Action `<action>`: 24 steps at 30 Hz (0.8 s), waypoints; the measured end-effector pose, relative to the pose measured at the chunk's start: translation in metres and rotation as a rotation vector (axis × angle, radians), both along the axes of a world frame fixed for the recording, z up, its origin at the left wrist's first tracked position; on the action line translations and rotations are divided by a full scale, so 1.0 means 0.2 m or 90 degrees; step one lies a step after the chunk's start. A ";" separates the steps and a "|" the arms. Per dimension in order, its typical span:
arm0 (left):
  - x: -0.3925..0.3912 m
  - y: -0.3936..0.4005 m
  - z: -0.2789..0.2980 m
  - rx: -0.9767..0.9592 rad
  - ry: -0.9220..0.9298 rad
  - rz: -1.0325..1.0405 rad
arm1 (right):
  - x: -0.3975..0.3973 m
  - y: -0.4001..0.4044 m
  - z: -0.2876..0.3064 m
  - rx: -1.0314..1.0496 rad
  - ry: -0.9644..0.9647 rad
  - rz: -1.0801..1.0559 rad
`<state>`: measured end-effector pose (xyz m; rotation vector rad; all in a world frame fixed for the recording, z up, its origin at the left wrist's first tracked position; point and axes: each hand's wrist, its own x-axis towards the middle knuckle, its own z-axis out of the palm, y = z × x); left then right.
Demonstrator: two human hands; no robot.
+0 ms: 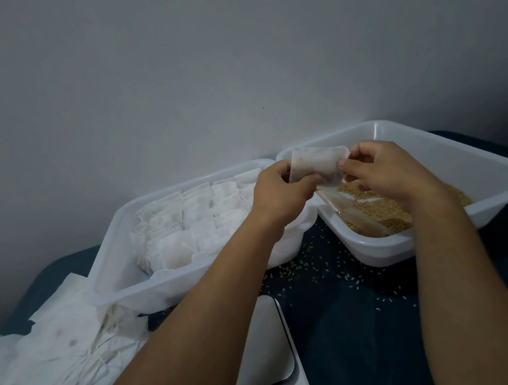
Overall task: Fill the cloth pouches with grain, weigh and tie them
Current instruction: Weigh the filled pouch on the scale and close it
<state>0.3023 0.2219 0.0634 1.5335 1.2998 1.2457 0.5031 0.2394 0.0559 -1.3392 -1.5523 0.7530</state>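
An empty white cloth pouch (318, 166) is held up between both hands above the gap between two trays. My left hand (282, 194) pinches its left edge and my right hand (388, 172) pinches its right edge. Brown grain (376, 207) lies in the right white tray (472, 159), just below my right hand. The left white tray (115, 265) holds several filled white pouches (198, 223) in rows. A white scale (269, 348) sits near me, partly hidden by my left forearm, with nothing on its visible platform.
A heap of flat empty pouches with strings (47, 365) lies at the left on the dark blue cloth surface (358, 325). Loose grains (323, 267) are scattered between the trays and the scale. A grey wall stands close behind the trays.
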 end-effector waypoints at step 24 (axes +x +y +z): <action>-0.04 -0.04 -0.05 -0.025 -0.085 -0.031 | -0.05 -0.03 0.05 0.057 -0.055 0.003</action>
